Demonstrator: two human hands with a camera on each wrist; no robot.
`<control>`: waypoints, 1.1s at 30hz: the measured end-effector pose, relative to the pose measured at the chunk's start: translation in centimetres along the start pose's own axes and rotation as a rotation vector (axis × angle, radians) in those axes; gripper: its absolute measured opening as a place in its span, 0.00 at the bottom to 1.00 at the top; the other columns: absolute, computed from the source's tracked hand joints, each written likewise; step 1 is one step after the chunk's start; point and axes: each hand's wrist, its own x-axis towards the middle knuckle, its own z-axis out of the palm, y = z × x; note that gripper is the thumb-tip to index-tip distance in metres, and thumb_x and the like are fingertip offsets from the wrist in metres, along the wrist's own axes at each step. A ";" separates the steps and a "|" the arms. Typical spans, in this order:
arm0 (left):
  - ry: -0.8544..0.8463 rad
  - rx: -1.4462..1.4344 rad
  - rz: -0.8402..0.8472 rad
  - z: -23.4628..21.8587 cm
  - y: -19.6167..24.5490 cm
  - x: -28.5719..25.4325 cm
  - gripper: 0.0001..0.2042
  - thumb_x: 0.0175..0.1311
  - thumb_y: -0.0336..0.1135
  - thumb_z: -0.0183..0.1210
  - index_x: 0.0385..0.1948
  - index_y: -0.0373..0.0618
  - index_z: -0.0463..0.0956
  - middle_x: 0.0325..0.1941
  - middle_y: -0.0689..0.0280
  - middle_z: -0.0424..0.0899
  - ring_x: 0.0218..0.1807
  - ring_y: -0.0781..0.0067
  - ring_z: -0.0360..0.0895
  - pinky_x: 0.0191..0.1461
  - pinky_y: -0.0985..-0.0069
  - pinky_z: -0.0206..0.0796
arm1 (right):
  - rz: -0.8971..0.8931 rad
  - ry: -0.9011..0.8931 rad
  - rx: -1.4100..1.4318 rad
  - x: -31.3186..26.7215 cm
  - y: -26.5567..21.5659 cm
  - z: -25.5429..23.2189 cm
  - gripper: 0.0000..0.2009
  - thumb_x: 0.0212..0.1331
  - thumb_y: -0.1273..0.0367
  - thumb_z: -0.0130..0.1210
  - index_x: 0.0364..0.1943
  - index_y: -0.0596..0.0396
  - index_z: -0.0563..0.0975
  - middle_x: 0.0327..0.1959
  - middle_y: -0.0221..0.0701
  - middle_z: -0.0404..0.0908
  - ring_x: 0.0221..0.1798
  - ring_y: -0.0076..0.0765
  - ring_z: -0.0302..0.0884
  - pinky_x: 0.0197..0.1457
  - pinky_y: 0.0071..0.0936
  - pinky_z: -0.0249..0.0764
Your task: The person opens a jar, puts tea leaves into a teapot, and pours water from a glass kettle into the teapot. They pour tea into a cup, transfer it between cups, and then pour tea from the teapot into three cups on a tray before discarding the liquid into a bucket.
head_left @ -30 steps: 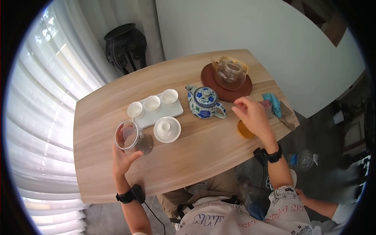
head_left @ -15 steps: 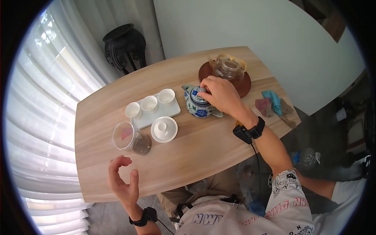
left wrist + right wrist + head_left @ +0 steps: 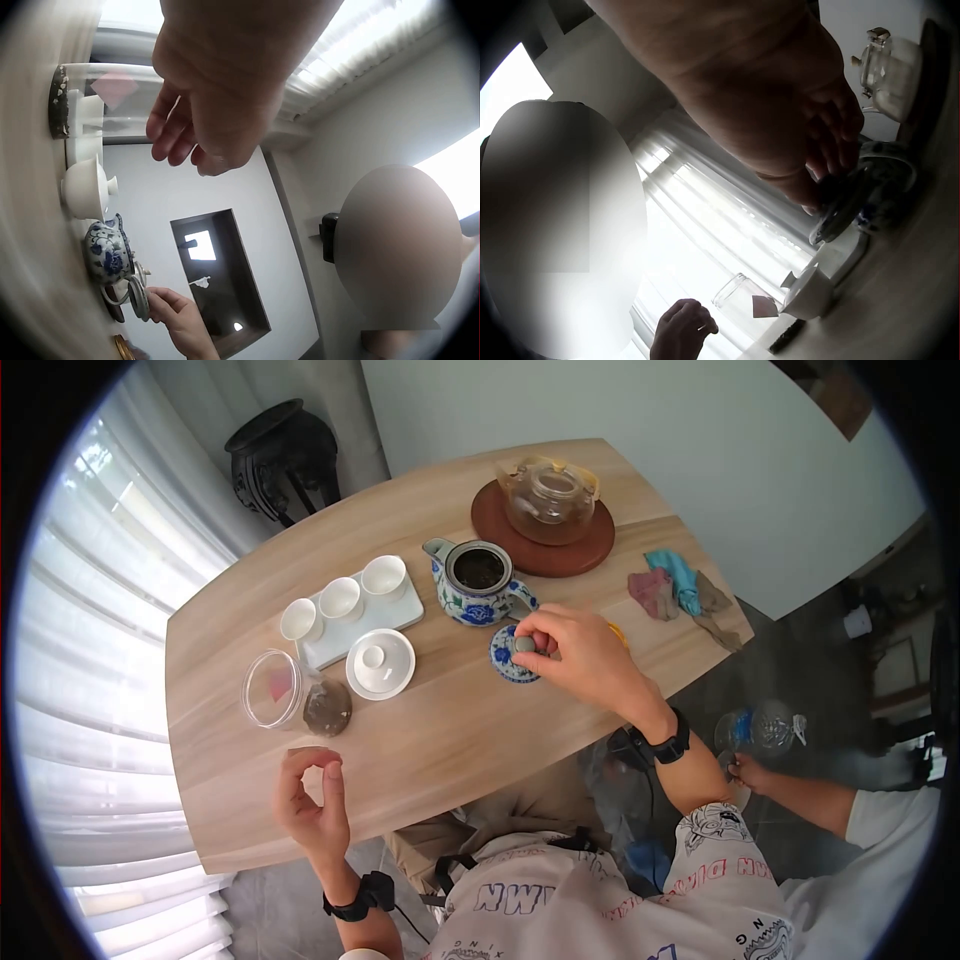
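My right hand (image 3: pixel 590 658) pinches the grey knob of a blue-and-white porcelain lid (image 3: pixel 506 658), held out in front of its teapot (image 3: pixel 474 609). The teapot stands uncovered, with dark contents visible inside; the lid shows tilted on edge in the left wrist view. Near the table's front edge, my left hand (image 3: pixel 312 805) hovers with fingers loosely bent and nothing in them. Just beyond it stands a clear jar (image 3: pixel 272 690) with dark tea leaves at its bottom and a pink label. Beside the jar sits a white lidded bowl (image 3: pixel 381 678).
Three white cups (image 3: pixel 340 599) line up on a white tray (image 3: pixel 330 651). Farther back, a glass teapot (image 3: pixel 550 505) rests on a round brown board (image 3: pixel 585 556). Crumpled cloths (image 3: pixel 672 582) lie at the right edge. A yellow-orange disc (image 3: pixel 619 634) is mostly behind my right hand.
My left hand has let go of the jar and drawn back toward me. My right hand moved to the porcelain teapot, took hold of its lid, lifted it off and brought it nearer.
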 end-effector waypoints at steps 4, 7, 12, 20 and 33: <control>0.163 -0.050 -0.068 -1.6 -1.2 0.0 0.01 0.73 0.23 0.59 0.41 0.36 0.77 0.35 0.64 0.82 0.40 0.75 0.78 0.48 0.76 0.70 | 0.039 0.029 0.007 -1.7 2.2 2.2 0.14 0.56 0.63 0.72 0.41 0.56 0.83 0.35 0.37 0.82 0.38 0.47 0.82 0.43 0.43 0.77; 0.202 0.056 -0.115 -2.5 -2.3 0.4 0.04 0.78 0.28 0.57 0.41 0.38 0.77 0.33 0.66 0.80 0.37 0.78 0.76 0.47 0.78 0.69 | -0.020 0.129 -0.032 -2.3 3.3 3.8 0.12 0.56 0.65 0.69 0.37 0.57 0.81 0.38 0.39 0.83 0.43 0.52 0.83 0.45 0.47 0.79; 0.192 0.170 -0.088 -3.3 -3.3 1.5 0.09 0.80 0.35 0.57 0.40 0.38 0.77 0.32 0.68 0.77 0.37 0.78 0.73 0.47 0.77 0.66 | 0.028 0.175 -0.054 -2.8 4.4 5.9 0.11 0.55 0.66 0.69 0.37 0.57 0.81 0.40 0.36 0.83 0.46 0.50 0.83 0.47 0.46 0.79; 0.341 0.281 -0.073 -6.6 -9.7 2.3 0.14 0.79 0.39 0.60 0.51 0.35 0.80 0.38 0.65 0.80 0.38 0.76 0.75 0.45 0.75 0.71 | 0.056 0.314 -0.028 -3.6 1.1 4.5 0.13 0.56 0.65 0.69 0.40 0.57 0.81 0.40 0.37 0.82 0.46 0.48 0.83 0.48 0.44 0.79; 0.195 0.249 -0.142 -7.6 -13.1 4.3 0.33 0.78 0.45 0.61 0.73 0.30 0.61 0.63 0.49 0.80 0.61 0.58 0.81 0.64 0.65 0.77 | -0.102 0.208 0.399 -9.6 -6.5 8.6 0.07 0.56 0.69 0.65 0.31 0.56 0.79 0.31 0.36 0.81 0.40 0.47 0.82 0.44 0.43 0.77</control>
